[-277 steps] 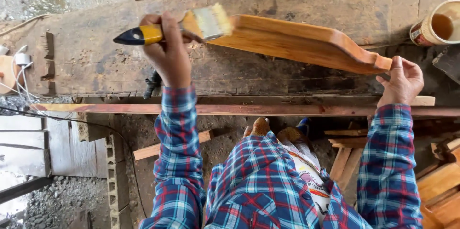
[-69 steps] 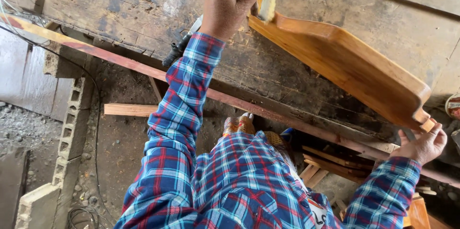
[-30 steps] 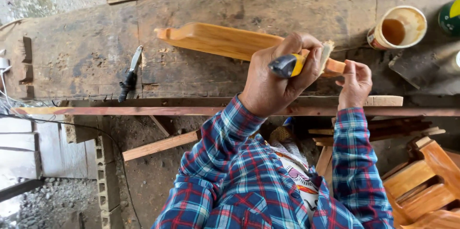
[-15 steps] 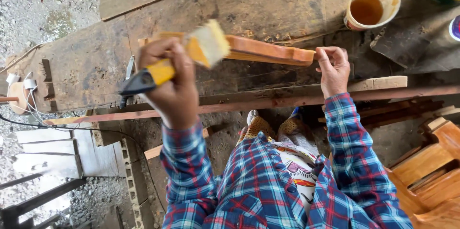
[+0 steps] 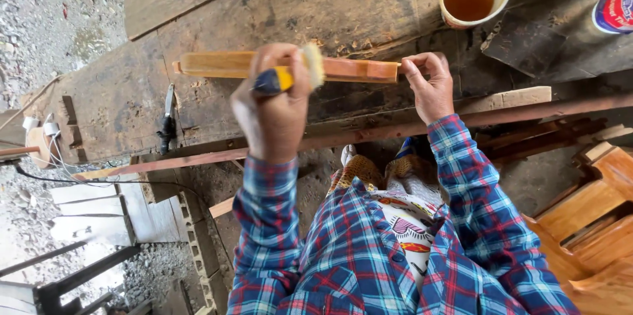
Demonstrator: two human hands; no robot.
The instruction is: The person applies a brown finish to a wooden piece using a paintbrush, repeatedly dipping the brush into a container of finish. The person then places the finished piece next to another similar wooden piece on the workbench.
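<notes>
My left hand (image 5: 273,114) covers most of the brush (image 5: 290,74) handle and the board's (image 5: 217,64) middle. At one o'clock, two cans (image 5: 613,8) run off frame; the brush bristles are blurred.

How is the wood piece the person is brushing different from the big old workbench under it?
The wood piece, held by the right hand, is small, smooth and shiny orange; the workbench is huge, rough, dull grey-brown. The piece sits turned on edge under the left hand's brush; the workbench lies flat. Both are wood.
</notes>
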